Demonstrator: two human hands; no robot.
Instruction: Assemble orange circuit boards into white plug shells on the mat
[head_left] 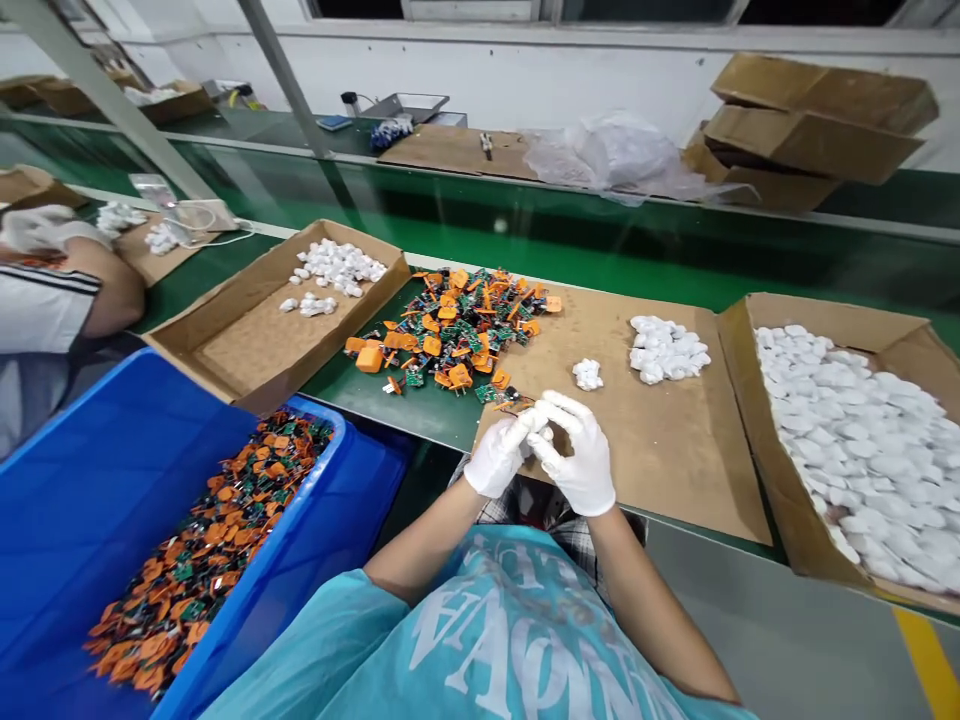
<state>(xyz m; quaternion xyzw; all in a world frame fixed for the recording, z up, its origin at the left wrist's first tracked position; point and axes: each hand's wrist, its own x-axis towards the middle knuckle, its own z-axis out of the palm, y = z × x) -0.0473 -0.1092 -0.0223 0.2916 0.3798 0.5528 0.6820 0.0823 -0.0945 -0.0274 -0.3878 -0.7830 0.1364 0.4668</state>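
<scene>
My left hand [496, 457] and my right hand [581, 462], both in white gloves, meet at the front edge of a flat cardboard sheet [675, 455]. Their fingertips are pinched together around something small. Part of it looks white, but the gloves hide most of it. Just beyond my left fingers, thin dark wires stick out by the edge of a heap of orange plastic parts with green circuit boards [457, 330]. A little cluster of white plastic pieces [587, 374] lies on the cardboard past my right hand, with a larger white pile [667, 350] farther right.
On the right stands a cardboard box [776, 440] full of white pieces; a shallower box [217, 345] at left holds fewer. A blue bin [300, 520] with orange-and-green parts sits lower left. Another person's gloved hands [49, 230] are far left. A shelf [450, 165] runs behind.
</scene>
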